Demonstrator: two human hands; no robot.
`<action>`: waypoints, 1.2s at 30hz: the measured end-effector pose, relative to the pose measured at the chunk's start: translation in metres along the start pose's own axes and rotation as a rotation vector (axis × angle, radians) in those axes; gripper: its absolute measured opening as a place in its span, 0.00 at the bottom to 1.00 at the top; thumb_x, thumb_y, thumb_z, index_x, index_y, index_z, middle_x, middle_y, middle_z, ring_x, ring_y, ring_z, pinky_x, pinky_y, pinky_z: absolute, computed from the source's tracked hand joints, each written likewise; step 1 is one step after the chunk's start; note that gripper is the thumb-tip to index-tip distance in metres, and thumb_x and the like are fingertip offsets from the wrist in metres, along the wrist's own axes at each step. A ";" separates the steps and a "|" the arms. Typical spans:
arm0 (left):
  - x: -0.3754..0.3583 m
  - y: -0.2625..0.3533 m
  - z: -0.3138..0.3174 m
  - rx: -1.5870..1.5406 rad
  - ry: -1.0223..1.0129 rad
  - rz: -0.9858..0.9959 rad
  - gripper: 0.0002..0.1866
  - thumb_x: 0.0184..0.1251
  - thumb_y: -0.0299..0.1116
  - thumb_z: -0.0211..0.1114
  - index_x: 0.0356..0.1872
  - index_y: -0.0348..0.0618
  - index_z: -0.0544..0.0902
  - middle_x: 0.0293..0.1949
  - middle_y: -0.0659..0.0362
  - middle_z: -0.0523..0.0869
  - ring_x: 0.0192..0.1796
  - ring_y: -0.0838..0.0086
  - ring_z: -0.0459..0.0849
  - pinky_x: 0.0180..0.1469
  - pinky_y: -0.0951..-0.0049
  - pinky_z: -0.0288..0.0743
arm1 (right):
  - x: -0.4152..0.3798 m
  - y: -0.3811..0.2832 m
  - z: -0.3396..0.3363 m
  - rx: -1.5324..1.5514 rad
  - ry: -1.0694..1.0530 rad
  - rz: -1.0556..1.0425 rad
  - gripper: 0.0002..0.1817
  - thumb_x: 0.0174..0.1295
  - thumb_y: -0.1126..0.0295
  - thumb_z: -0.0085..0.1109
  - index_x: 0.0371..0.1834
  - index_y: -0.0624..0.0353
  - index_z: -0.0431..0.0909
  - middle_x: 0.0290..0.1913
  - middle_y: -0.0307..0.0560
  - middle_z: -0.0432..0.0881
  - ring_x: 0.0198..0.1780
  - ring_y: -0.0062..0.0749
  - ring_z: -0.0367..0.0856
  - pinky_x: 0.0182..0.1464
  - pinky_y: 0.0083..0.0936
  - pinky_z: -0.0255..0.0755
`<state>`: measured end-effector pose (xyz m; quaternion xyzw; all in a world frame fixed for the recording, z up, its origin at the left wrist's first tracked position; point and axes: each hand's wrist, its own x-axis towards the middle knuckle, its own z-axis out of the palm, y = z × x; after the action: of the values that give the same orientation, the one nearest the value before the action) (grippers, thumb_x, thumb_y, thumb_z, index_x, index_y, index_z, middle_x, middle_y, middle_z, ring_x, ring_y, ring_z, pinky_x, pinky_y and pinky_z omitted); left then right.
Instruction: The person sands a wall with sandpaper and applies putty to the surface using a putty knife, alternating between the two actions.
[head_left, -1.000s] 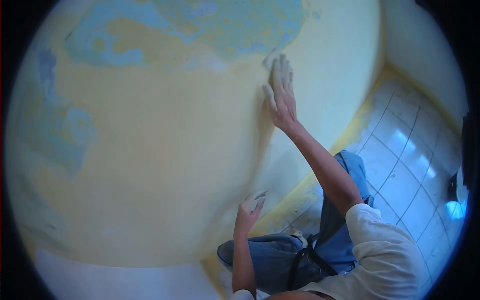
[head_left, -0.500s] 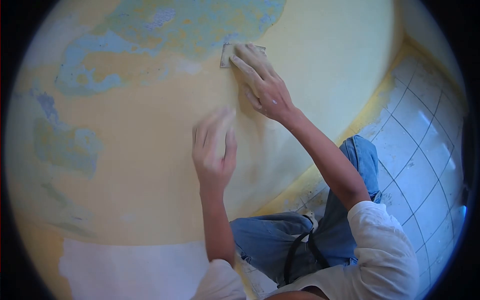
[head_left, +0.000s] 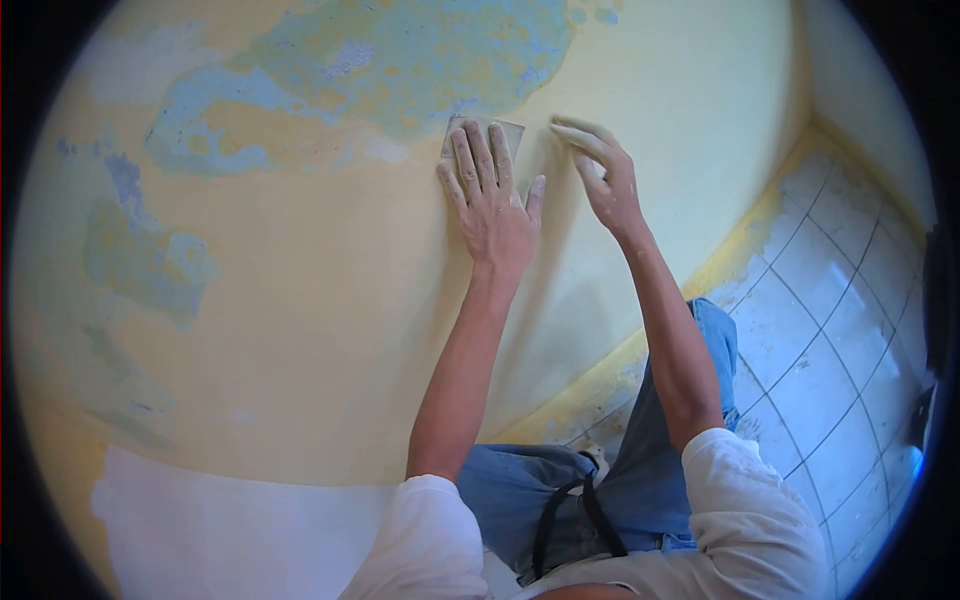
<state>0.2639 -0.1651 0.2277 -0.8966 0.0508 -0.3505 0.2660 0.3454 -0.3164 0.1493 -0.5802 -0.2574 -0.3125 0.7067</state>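
My left hand [head_left: 490, 205] lies flat on the wall, fingers spread, its fingertips pressing on a small rectangular sheet of sandpaper [head_left: 510, 135]. The fingers cover the middle of the sheet; its corners show at either side. Just to the right, my right hand [head_left: 608, 180] is held near the wall, fingers loosely bent and thumb apart, with nothing in it. Pale dust coats the fingers of both hands. Around them the wall [head_left: 320, 290] is yellowish and smooth, with a blue-green worn patch [head_left: 430, 60] directly above the sheet.
More blue-green patches [head_left: 150, 265] mark the wall at the left. A white area [head_left: 240, 530] covers its lower part. At the right is a floor of pale tiles [head_left: 810, 330], smeared with dust along the wall's edge. My bent legs in jeans [head_left: 520, 490] are close below my arms.
My right hand has come off the sandpaper and moved right. My left hand, blurred and away from the sheet before, has moved up and now lies flat on it.
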 end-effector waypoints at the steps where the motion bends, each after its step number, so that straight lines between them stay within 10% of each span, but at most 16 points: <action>1: -0.001 0.005 0.000 0.011 -0.005 -0.039 0.49 0.84 0.61 0.57 0.91 0.35 0.54 0.92 0.38 0.50 0.94 0.44 0.44 0.91 0.35 0.38 | -0.004 0.008 -0.006 0.006 -0.003 0.031 0.27 0.71 0.82 0.52 0.70 0.53 0.87 0.71 0.49 0.87 0.73 0.47 0.82 0.75 0.41 0.78; 21: 0.008 0.021 0.004 0.007 0.076 -0.314 0.56 0.81 0.63 0.57 0.86 0.16 0.54 0.87 0.20 0.50 0.91 0.29 0.46 0.92 0.38 0.35 | -0.010 0.042 -0.025 0.235 0.258 0.303 0.21 0.81 0.75 0.48 0.68 0.66 0.87 0.66 0.53 0.89 0.66 0.38 0.86 0.67 0.38 0.83; 26: -0.041 0.030 0.025 0.114 -0.209 -0.176 0.58 0.80 0.64 0.59 0.85 0.14 0.53 0.87 0.21 0.50 0.90 0.29 0.45 0.92 0.38 0.36 | -0.021 0.050 -0.027 0.241 0.146 0.324 0.21 0.82 0.74 0.47 0.68 0.64 0.87 0.64 0.54 0.89 0.64 0.40 0.88 0.66 0.38 0.83; 36: 0.008 0.023 0.008 0.030 -0.019 -0.192 0.59 0.79 0.64 0.62 0.85 0.15 0.51 0.87 0.20 0.49 0.90 0.27 0.45 0.92 0.38 0.36 | -0.033 0.033 -0.018 0.143 -0.064 0.338 0.20 0.82 0.74 0.48 0.66 0.64 0.88 0.56 0.51 0.93 0.54 0.35 0.91 0.61 0.33 0.83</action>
<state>0.2777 -0.1835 0.2161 -0.8964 -0.0431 -0.3668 0.2450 0.3476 -0.3245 0.1001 -0.5732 -0.2002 -0.1518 0.7799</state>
